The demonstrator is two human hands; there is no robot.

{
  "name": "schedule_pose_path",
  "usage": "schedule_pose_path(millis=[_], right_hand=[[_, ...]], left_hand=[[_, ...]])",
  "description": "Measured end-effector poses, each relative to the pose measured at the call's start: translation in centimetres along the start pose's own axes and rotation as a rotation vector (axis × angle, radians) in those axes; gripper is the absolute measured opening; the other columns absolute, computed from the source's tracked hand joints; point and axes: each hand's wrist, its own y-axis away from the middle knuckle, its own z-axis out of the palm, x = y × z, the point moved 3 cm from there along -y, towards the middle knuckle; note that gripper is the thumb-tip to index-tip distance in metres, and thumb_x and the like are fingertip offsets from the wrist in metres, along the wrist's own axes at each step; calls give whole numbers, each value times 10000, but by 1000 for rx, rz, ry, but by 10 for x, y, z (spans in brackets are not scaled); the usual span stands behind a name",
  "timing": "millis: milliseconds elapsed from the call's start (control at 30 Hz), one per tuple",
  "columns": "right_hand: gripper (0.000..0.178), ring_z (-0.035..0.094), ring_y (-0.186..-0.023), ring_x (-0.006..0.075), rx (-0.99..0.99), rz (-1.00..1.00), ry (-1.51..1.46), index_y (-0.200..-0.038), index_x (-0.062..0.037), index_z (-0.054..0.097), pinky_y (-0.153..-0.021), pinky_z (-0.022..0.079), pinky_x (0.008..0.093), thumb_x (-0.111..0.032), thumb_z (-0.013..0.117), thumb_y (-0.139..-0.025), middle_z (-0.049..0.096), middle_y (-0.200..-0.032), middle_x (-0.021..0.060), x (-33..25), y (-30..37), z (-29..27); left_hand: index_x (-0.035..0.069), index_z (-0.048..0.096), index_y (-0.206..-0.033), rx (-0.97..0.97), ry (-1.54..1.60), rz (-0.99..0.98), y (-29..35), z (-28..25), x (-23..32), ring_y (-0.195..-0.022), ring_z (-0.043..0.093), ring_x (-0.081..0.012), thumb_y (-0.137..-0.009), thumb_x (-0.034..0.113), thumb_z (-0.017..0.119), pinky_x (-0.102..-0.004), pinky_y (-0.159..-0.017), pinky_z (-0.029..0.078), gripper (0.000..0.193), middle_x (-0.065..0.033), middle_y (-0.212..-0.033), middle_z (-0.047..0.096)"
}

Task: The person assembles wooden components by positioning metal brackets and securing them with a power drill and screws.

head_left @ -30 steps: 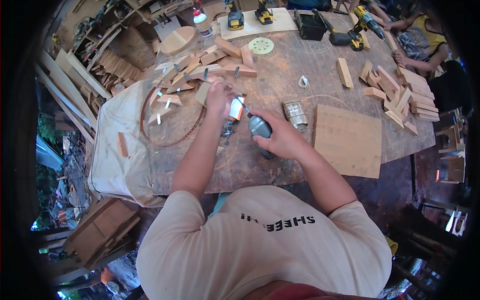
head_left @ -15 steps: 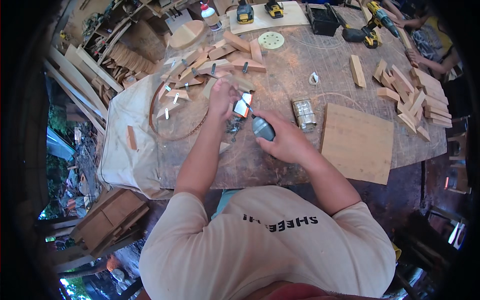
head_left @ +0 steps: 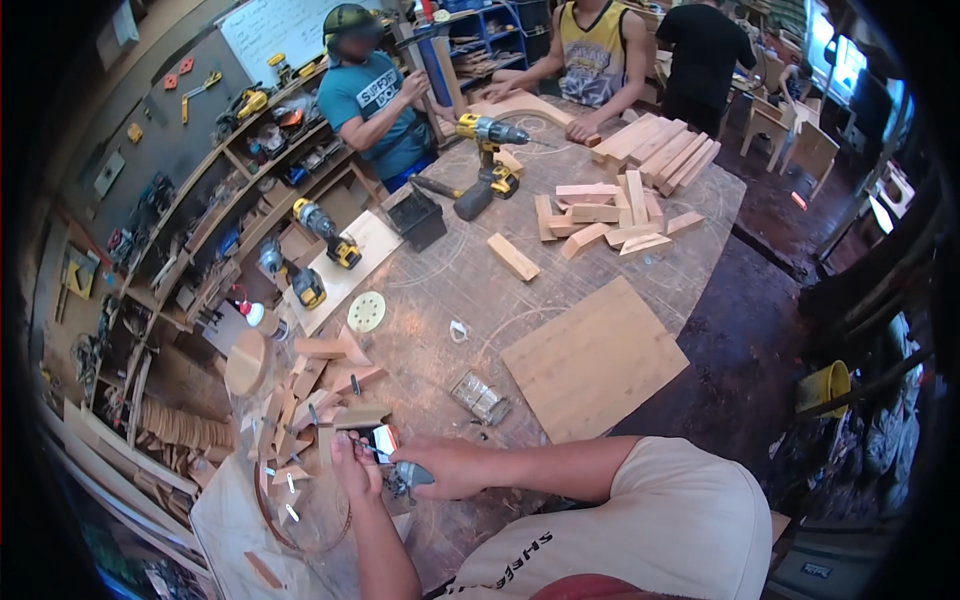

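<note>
My left hand (head_left: 350,468) grips a small red, white and black box (head_left: 378,438) just above the round wooden worktable (head_left: 450,280). Right beside it, my right hand (head_left: 445,470) is closed around a small grey-teal hand tool (head_left: 405,480), whose tip points toward the box. Both hands work close together at the table's near left edge. Several wood offcuts (head_left: 320,390) and a curved wooden hoop (head_left: 300,525) lie next to them.
A square plywood board (head_left: 595,360) and a small clear box of fasteners (head_left: 480,398) lie right of my hands. Farther off are a pale sanding disc (head_left: 366,312), yellow drills (head_left: 490,150), stacked wood blocks (head_left: 620,200) and three people (head_left: 375,95). A yellow bucket (head_left: 825,388) stands on the floor.
The view has swung up and around, so the far side of the table and other people now show. My hands stay together on the box and tool, now lower left in the picture.
</note>
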Motion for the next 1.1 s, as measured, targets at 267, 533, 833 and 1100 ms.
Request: schedule_pose_path(millis=[267, 533, 833, 1100], right_hand=[[600, 486, -1189, 355, 44, -37, 10, -1341, -97, 431, -988, 411, 437, -253, 659, -807, 480, -1285, 188, 4, -5, 6], [579, 477, -1192, 347, 23, -28, -7, -1321, -80, 438, -991, 401, 433, -242, 654, -808, 483, -1264, 179, 2, -2, 1], [583, 494, -1187, 387, 11, -17, -16, -1338, -106, 438, -990, 412, 450, -252, 649, -815, 460, -1333, 208, -1, -2, -1], [590, 479, -1221, 350, -6, -6, -20, -1343, -105, 432, -995, 408, 448, -250, 651, -815, 478, -1327, 200, -2, -2, -1]], left_hand=[[25, 471, -1196, -27, 56, -25, -1, -2, 2, -736, 571, -100, -976, 141, 504, -194, -590, 486, 251, -47, -898, 567], [42, 474, -1171, -113, 83, -1, 1, 0, -2, -760, 565, -106, -959, 117, 524, -192, -612, 481, 230, -42, -914, 557], [78, 485, -1151, -105, 129, -24, 6, 5, 1, -783, 571, -117, -956, 98, 523, -201, -630, 490, 199, -41, -922, 560], [64, 473, -1180, -77, 147, -19, 9, 7, -1, -778, 560, -127, -955, 77, 511, -208, -638, 490, 229, -55, -935, 549]])
